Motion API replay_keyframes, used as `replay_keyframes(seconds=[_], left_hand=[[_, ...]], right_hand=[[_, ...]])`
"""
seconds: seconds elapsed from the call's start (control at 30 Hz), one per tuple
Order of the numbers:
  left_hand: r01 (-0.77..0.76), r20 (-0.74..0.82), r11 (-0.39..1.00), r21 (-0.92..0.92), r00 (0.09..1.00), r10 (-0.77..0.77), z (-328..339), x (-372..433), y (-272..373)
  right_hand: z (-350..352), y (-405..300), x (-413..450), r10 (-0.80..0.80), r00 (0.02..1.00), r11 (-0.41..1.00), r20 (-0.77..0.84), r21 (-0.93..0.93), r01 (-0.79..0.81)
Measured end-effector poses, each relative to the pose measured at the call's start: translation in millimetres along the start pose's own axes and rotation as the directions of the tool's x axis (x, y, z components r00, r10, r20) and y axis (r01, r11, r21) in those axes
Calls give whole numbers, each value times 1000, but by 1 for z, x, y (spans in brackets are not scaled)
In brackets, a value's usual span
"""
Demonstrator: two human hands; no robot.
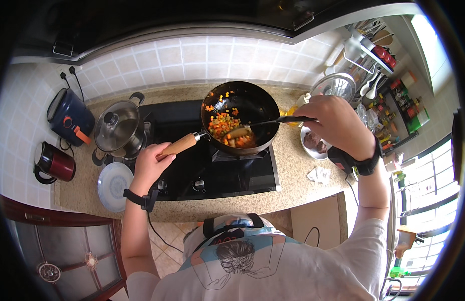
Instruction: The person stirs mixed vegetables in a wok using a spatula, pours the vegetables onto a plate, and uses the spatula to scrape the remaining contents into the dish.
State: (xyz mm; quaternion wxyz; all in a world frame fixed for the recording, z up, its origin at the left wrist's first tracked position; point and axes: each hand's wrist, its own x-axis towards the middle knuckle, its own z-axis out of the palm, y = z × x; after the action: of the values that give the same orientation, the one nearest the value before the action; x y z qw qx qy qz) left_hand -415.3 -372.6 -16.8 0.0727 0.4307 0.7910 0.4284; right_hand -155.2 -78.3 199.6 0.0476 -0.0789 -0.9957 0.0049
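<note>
My left hand (156,162) grips the wooden handle (181,145) of a black wok (260,101), which sits on the right side of a gas cooktop (228,178). Diced vegetables (225,126), orange, yellow and green, are gathered on the left and front of the wok's inside. From the right, my right hand (328,116) holds a spatula (266,121) by its dark handle. Its head (239,133) rests among the vegetables, and part of the handle is hidden in my fist. Below that hand stands a white bowl (311,152) with dark reddish-brown pieces of food (314,142).
A lidded steel pot (119,129) occupies the left burner. Beside it are a blue plate (114,188), a red kettle (59,165) and a navy air fryer (72,116). Crumpled tissue (319,175), a glass lid (334,86) and spice bottles (385,113) are on the right.
</note>
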Motion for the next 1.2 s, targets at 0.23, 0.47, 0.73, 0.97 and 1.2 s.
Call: replay_keyframes(seconds=[0.23,0.47,0.73,0.97,1.2], left_hand=[[28,32,999,-30,999,-27,2,1,-1],[24,50,1000,19,998,-25,-6,0,2],[-24,59,1000,10,998,24,-3,4,2],[10,55,1000,17,998,-11,-4,2,0],[10,54,1000,-24,998,-9,-1,5,-3]], right_hand=[[54,-13,7,88,989,968,121,-244,-56],[65,25,30,311,947,938,-83,-136,-320],[121,51,27,190,981,978,-37,-85,-193],[90,47,18,27,994,985,-110,-167,-45],[119,64,31,-4,974,991,-225,-133,-27]])
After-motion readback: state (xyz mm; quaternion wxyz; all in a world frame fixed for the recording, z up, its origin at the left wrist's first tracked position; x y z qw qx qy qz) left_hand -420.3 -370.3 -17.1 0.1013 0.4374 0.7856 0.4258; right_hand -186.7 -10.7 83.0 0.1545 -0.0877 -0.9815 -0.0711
